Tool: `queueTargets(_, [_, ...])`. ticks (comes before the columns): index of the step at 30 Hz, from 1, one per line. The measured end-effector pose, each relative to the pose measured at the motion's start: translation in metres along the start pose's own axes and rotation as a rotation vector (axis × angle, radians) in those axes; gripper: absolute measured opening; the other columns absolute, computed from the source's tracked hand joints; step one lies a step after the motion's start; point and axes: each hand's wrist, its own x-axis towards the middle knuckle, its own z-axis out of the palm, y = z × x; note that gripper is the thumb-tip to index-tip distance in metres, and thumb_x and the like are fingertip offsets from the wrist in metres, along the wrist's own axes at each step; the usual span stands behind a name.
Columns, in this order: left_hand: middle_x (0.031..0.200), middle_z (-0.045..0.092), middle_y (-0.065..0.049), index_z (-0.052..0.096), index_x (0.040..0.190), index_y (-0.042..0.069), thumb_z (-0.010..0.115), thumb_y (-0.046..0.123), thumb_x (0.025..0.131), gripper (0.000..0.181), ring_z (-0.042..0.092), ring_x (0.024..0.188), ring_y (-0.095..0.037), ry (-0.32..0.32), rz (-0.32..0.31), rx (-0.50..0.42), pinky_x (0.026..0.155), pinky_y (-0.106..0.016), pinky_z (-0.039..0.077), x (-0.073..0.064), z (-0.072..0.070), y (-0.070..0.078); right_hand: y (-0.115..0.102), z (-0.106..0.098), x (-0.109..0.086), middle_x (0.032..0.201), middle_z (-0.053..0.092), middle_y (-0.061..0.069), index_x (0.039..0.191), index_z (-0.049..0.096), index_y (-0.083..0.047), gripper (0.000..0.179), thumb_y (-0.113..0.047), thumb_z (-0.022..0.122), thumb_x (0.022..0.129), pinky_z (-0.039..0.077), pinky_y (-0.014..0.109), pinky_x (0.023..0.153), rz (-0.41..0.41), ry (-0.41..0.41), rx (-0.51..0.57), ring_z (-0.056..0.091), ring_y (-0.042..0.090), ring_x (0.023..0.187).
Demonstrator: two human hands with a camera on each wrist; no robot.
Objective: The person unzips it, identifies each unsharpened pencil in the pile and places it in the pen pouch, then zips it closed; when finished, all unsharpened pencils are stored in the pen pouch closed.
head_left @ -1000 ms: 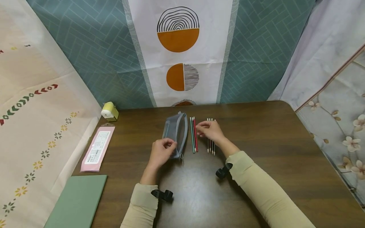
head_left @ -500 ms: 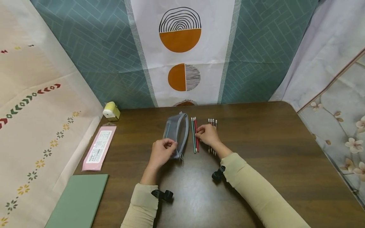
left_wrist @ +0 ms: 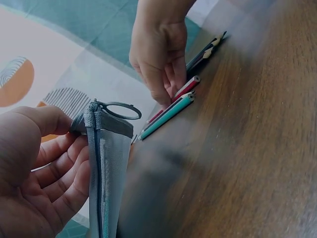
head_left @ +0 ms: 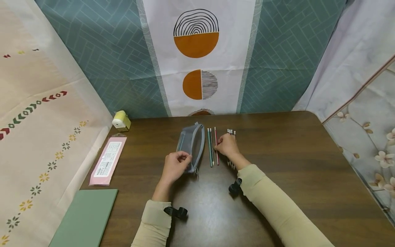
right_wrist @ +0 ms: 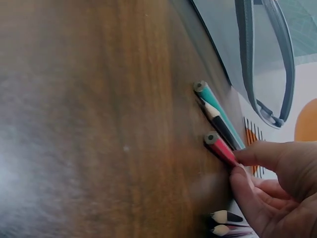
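Note:
My left hand [head_left: 175, 166] pinches the near end of a grey mesh zip pencil case [head_left: 184, 139], close to its ring-shaped zip pull [left_wrist: 121, 110]. The case's mouth is unzipped and faces right. Just right of it lie a green pencil [right_wrist: 221, 110] and a black pencil [right_wrist: 226, 131], side by side. My right hand [head_left: 229, 145] pinches a red pencil [right_wrist: 221, 148] between thumb and forefinger, slightly apart from those two. Partly hidden beneath the right hand is a row of several dark pencils [right_wrist: 228, 216], their points toward me.
At the left are a yellow pencil sharpener [head_left: 121, 121], a pink labelled packet [head_left: 107, 161] and a green flat board or book [head_left: 84, 216]. The brown wooden table [head_left: 293, 147] ends at a patterned cloth backdrop [head_left: 277, 68].
My right hand has come down to the red pencil, taken hold of it and drawn it a little rightward from the green and black ones. The left hand stays on the pencil case.

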Motion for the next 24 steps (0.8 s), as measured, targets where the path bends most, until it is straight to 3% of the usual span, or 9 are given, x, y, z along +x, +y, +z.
queueTargets(4, [0.066,0.067,-0.004,0.074,0.085,0.001,0.072,0.006,0.091,0.008,0.058,0.054,-0.009,-0.003,-0.007,-0.001,0.05,-0.024,0.047,-0.001,-0.001,0.0,0.0,-0.001,0.001,0.074,0.069,0.003,0.072,0.071,-0.008,0.02,-0.022,0.085,0.077,0.052,0.042,0.08,0.017,-0.013,-0.016,0.063,0.026,0.081])
queueTargets(11, [0.067,0.067,-0.004,0.074,0.085,0.0,0.072,0.006,0.09,0.009,0.059,0.054,-0.009,0.003,-0.01,-0.017,0.05,-0.024,0.048,-0.001,-0.002,0.0,0.002,-0.004,0.004,0.057,0.066,0.0,0.067,0.068,-0.008,0.025,-0.021,0.083,0.081,0.051,0.036,0.07,0.019,-0.086,0.055,0.064,0.018,0.063])
queueTargets(15, [0.066,0.067,-0.004,0.074,0.084,0.0,0.072,0.006,0.09,0.009,0.059,0.054,-0.009,0.004,-0.013,-0.019,0.05,-0.024,0.048,-0.001,-0.002,0.001,0.005,-0.008,0.004,0.075,0.072,0.009,0.083,0.071,-0.001,0.017,-0.017,0.078,0.085,0.056,0.033,0.068,0.014,-0.157,0.165,0.067,0.014,0.059])
queueTargets(19, [0.066,0.066,-0.004,0.074,0.084,0.001,0.072,0.007,0.09,0.009,0.059,0.054,-0.009,0.006,-0.016,-0.019,0.049,-0.024,0.047,-0.001,-0.002,0.0,0.005,-0.014,0.002,0.096,0.073,0.018,0.105,0.07,0.006,0.025,-0.015,0.071,0.091,0.06,0.035,0.07,0.02,-0.21,0.294,0.072,0.017,0.065])
queueTargets(24, [0.065,0.066,-0.004,0.074,0.084,0.001,0.072,0.007,0.091,0.01,0.059,0.053,-0.01,0.016,-0.002,-0.009,0.049,-0.024,0.048,0.001,-0.002,0.0,0.003,-0.022,-0.001,0.093,0.072,0.02,0.113,0.066,0.01,0.026,-0.01,0.064,0.097,0.06,0.033,0.068,0.038,-0.267,0.431,0.071,0.018,0.069])
